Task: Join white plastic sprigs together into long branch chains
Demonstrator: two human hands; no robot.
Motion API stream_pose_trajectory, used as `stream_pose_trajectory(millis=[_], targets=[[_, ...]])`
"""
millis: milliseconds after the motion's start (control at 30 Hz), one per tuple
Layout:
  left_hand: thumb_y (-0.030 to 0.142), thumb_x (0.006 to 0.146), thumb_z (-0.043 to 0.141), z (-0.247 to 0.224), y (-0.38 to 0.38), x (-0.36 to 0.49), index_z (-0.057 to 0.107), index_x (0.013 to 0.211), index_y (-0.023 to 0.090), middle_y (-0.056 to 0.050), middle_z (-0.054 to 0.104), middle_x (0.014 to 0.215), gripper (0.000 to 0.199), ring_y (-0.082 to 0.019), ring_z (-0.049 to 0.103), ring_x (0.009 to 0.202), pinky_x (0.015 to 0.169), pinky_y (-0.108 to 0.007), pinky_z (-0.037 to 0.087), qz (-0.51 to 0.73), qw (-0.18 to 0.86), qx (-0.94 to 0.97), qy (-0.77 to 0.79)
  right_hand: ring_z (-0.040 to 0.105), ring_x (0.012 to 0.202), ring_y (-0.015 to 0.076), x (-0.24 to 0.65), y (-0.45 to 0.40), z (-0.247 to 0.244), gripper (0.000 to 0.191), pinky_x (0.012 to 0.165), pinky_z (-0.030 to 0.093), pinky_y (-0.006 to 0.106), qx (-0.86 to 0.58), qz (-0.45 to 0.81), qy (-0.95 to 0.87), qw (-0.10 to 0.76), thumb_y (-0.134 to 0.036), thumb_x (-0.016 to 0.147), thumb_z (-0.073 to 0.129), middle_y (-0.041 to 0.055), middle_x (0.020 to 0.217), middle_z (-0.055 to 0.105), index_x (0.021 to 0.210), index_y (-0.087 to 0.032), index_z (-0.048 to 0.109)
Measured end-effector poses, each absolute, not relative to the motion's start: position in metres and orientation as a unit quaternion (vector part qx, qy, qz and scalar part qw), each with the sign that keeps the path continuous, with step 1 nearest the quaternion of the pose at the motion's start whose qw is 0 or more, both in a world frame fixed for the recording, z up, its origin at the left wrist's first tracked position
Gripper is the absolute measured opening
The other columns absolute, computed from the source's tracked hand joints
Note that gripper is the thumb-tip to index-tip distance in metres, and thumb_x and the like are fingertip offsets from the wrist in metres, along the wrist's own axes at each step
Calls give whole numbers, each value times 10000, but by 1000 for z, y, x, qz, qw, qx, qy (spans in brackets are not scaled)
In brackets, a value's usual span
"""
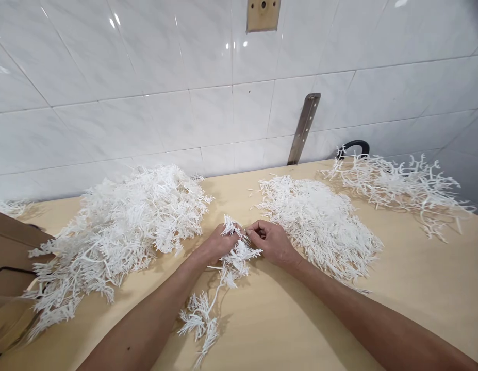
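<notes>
My left hand (219,243) is closed around a white branched plastic sprig (239,260) with bristly, needle-like tips. Its stem hangs down toward me, and the lower tufts lie on the table. Close beside it, my right hand (270,241) is closed in a pinch at the sprig's upper part, thumb and index finger together. Whatever lies between those fingertips is too small to make out. To the left spreads a large heap of similar white sprigs (142,216). Just right of my right hand lies a pile of small loose white pieces (319,221).
Bare white branched stems (393,180) lie at the far right, before a black curved handle (355,147). A metal bracket (303,129) leans on the tiled wall (165,118) behind the wooden table (424,299). A brown box (14,252) stands at the left edge.
</notes>
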State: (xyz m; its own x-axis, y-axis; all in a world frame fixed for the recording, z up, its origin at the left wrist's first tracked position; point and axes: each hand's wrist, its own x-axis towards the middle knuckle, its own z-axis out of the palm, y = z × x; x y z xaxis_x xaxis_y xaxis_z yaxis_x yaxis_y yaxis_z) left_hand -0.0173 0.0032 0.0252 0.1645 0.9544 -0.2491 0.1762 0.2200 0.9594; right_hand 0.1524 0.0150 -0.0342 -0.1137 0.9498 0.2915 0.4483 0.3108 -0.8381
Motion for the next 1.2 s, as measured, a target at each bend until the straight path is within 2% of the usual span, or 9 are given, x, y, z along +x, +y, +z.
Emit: stream_pose_trajectory(millis=[100, 300, 467, 600, 667, 767, 867, 1033, 1200], targets=[[267, 608, 767, 30, 0, -14, 593, 648, 171, 59, 509, 533, 202, -90, 437, 509, 474, -201, 336, 313, 585, 535, 524, 539, 569, 147, 152, 18, -37, 157, 546, 422, 261, -554, 228, -665, 446, -272, 813, 553, 11, 617, 613, 692, -180, 594], [303, 647, 779, 43, 1, -13, 581, 679, 216, 84, 433, 422, 218, -92, 390, 415, 417, -206, 318, 340, 586, 435, 594, 578, 613, 161, 157, 16, -36, 231, 578, 448, 270, -553, 259, -624, 488, -366, 876, 545, 19, 684, 652, 793, -180, 654], [323, 673, 761, 38, 6, -16, 605, 665, 204, 65, 458, 431, 196, -90, 393, 423, 406, -196, 317, 354, 586, 430, 588, 529, 537, 147, 187, 13, -16, 170, 583, 461, 290, -577, 44, -637, 510, -311, 886, 562, 31, 691, 635, 860, -182, 668], [367, 640, 796, 25, 7, -14, 643, 734, 191, 56, 502, 500, 252, -79, 403, 447, 409, -187, 302, 379, 594, 442, 555, 562, 603, 148, 205, 14, 4, 175, 682, 516, 344, -575, -88, -619, 528, -237, 881, 531, 143, 1089, 654, 962, -172, 672], [388, 616, 815, 19, 7, -13, 652, 790, 186, 47, 546, 549, 313, -73, 402, 449, 406, -188, 289, 379, 595, 447, 550, 575, 581, 151, 200, 11, 7, 206, 624, 525, 336, -570, -24, -635, 521, -263, 886, 539, 145, 1057, 675, 1007, -164, 674], [412, 606, 820, 12, 8, -13, 654, 849, 179, 45, 564, 571, 375, -77, 417, 459, 422, -196, 305, 384, 590, 475, 529, 624, 573, 171, 178, 1, 2, 254, 529, 512, 293, -541, 195, -691, 438, -340, 909, 540, 90, 839, 717, 1020, -168, 690], [404, 621, 805, 3, 10, -13, 657, 855, 161, 42, 563, 576, 368, -90, 461, 494, 472, -205, 358, 401, 578, 507, 498, 680, 638, 184, 160, -6, -6, 270, 581, 527, 285, -489, 323, -713, 383, -387, 922, 541, 57, 815, 737, 1014, -191, 701], [369, 641, 785, -7, 12, -12, 652, 852, 166, 63, 538, 546, 321, -85, 460, 483, 495, -203, 360, 409, 554, 522, 503, 686, 632, 182, 158, -4, -16, 243, 579, 510, 273, -501, 338, -695, 390, -402, 903, 577, 29, 736, 724, 858, -195, 695], [346, 650, 768, -5, 10, -11, 624, 835, 179, 70, 531, 540, 288, -82, 450, 472, 489, -201, 360, 401, 566, 518, 500, 667, 629, 177, 161, -2, -18, 197, 589, 516, 279, -504, 319, -701, 391, -368, 887, 589, 28, 732, 710, 817, -201, 666]])
